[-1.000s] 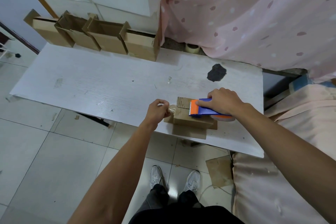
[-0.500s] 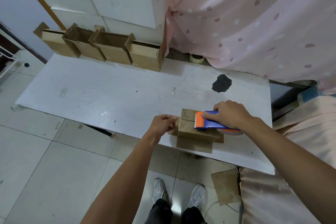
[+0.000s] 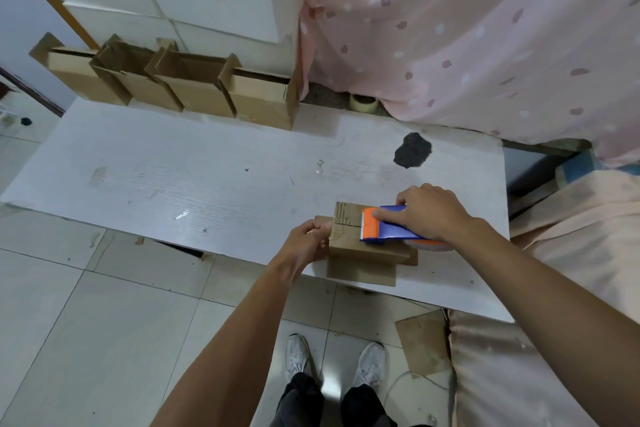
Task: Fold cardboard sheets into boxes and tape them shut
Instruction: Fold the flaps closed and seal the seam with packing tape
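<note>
Big pink curtain [image 3: 485,28] with spots, hanging at the back right. Pale tiled floor [image 3: 86,340] down below, with two white shoes [image 3: 298,355] on it. Soft pink bedding [image 3: 554,374] on the right side. Long white worktop [image 3: 173,184] across the middle.

Row of open brown boxes [image 3: 173,87] standing along the far edge of the worktop, same as a second ago.

Small brown box [image 3: 360,250] at the near edge of the worktop, toward the right. Flat flaps sticking out at its bottom, one hanging over the edge. Same spot as before.

Blue and orange tape gun [image 3: 391,231] lying flat on top of the small box, toothed orange end pointing left. Right hand [image 3: 433,215] wrapped round it from above, one finger stretched out onto the orange part. Same grip as before.

Left hand [image 3: 306,246] tight against the left end of the small box, fingers curled in. A second ago off to the left, apart from the box, pulling a strip of tape out sideways. Half a second ago just reaching the box. No gap now. Cannot tell whether pinching tape or only pressing. Hands near each other, not touching.

Dark spot [image 3: 412,150] on the worktop beyond the small box. Roll of tape [image 3: 362,103] behind the far edge, under the curtain. Flat bit of cardboard [image 3: 422,343] on the floor by the bedding.
</note>
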